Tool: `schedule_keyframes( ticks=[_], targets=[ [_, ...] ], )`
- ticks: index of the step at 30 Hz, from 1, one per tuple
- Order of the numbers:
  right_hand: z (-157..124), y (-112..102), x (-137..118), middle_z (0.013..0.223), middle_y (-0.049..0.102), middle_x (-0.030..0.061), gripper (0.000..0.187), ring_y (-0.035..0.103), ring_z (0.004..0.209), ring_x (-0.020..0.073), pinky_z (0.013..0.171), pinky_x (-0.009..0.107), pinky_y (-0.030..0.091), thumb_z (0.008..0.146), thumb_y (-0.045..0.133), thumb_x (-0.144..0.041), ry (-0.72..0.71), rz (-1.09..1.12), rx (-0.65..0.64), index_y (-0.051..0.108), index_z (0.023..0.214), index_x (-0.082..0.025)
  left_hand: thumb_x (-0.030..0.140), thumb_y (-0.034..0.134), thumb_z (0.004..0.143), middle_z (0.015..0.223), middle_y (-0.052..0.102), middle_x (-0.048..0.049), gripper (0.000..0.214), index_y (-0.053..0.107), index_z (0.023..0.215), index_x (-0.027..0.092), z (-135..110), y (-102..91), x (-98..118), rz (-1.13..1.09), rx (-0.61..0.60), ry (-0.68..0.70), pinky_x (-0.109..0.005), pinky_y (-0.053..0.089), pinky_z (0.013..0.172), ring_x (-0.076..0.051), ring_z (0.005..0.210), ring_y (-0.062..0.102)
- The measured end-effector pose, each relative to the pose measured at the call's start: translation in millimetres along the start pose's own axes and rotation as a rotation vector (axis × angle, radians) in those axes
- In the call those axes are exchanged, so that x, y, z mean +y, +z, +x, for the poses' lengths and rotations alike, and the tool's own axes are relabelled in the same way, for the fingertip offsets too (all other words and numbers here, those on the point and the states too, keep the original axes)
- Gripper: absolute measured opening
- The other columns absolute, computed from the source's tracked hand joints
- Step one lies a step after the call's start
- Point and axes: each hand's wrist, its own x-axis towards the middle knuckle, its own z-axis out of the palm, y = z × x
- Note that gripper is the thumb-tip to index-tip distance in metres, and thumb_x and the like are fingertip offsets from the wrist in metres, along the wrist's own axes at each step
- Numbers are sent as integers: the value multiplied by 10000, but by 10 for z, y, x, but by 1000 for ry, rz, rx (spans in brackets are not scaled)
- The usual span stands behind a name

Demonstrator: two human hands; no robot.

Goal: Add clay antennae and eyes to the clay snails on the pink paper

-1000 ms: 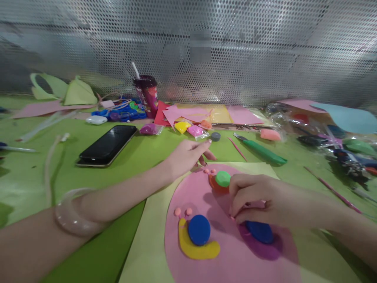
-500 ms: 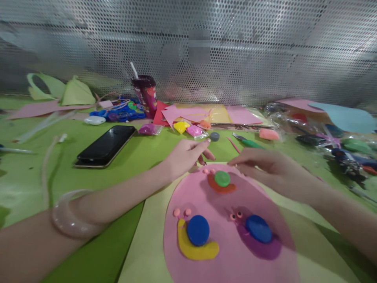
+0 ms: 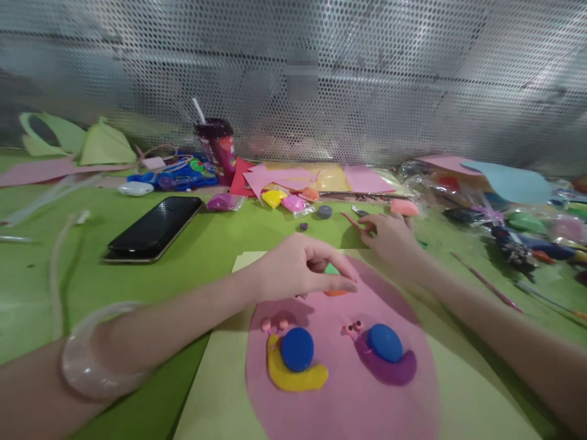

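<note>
My left hand (image 3: 307, 266) hovers over the top of the pink paper oval (image 3: 334, 403), thumb and forefinger pinched; whatever is between the tips is too small to make out. Beneath it, the orange clay snail with a green disc (image 3: 332, 269) is mostly hidden. Below lie a yellow clay snail (image 3: 298, 380) and a purple clay snail (image 3: 393, 370), each with a blue disc (image 3: 298, 349) as its shell. The purple one's pink eyes have dark pupils; the yellow one's are plain. Beyond the sheet, my right hand (image 3: 392, 238) has its fingers closed at the end of a thin pink stick (image 3: 351, 220).
A small dark ball (image 3: 303, 226) and grey disc (image 3: 324, 211) lie past the sheet. A phone (image 3: 155, 227) and drink cup (image 3: 217, 150) stand left, bagged clay (image 3: 274, 198) behind, wrapped supplies (image 3: 513, 244) right. A perforated metal panel (image 3: 367, 79) rises behind.
My left hand has moved down and right over the orange snail. My right hand has gone from the oval's top edge out to the pink stick. The small dark ball now shows.
</note>
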Motion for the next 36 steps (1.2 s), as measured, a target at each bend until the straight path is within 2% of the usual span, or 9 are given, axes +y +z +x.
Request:
schedule_keyframes(
  ticks=[4,7,13,21,25,27,30,33,36],
  targets=[
    [24,-41,38,930,694,88,294,499,942,326,778,448,332,802,483,-273,-31,-54,47,647,1034,-198,406,684,695,510,498,29,204,734,768,221,7,-7,-4,98,-46,78,-215,298,429,-69,454,376],
    [19,-147,169,1116,620,163,364,444,1052,378,810,483,316,851,442,-361,-3,-114,146,612,1099,-155,391,718,666,719,580,-6,162,743,735,247,-17,2,43,221,-68,158,-231,414,573,-108,649,517],
    [-17,-277,397,1148,555,266,453,404,1088,447,770,510,318,885,359,-419,42,-161,24,611,1053,-81,420,714,675,823,531,-11,171,753,786,295,-77,79,132,378,-168,172,-248,428,668,-139,780,524],
    [48,-162,439,992,628,183,436,479,1026,385,755,466,358,863,394,-484,53,-204,-61,659,928,-145,408,719,676,751,493,-5,179,750,770,257,-44,91,54,413,-217,189,-238,397,645,-132,757,483],
    [74,-128,462,876,635,157,334,547,891,320,678,378,384,828,473,-404,8,-166,-87,676,855,-140,387,720,683,750,486,-1,167,747,768,246,-32,88,30,406,-227,196,-235,388,636,-120,732,467],
    [84,-143,458,831,630,153,266,568,798,276,644,342,387,806,503,-326,16,-111,-60,672,827,-122,375,727,677,738,474,3,166,747,765,235,-27,91,24,403,-229,190,-234,382,632,-116,724,460],
    [99,-211,447,983,609,185,275,571,849,257,705,331,413,803,517,-282,61,-67,78,636,959,-89,370,731,675,714,449,9,163,746,759,232,-20,93,22,399,-232,173,-230,378,622,-112,718,454],
    [96,-329,443,1026,619,140,319,574,889,237,767,339,435,781,580,-314,56,246,256,596,1040,-129,374,732,673,711,434,13,158,744,751,237,-16,88,24,401,-239,160,-230,377,618,-110,711,446],
    [49,-464,436,878,661,57,303,591,781,183,719,311,451,751,641,-381,-81,812,142,622,977,-181,386,725,678,752,446,10,175,744,768,238,-22,77,36,389,-257,146,-232,387,634,-109,725,450]
  ],
)
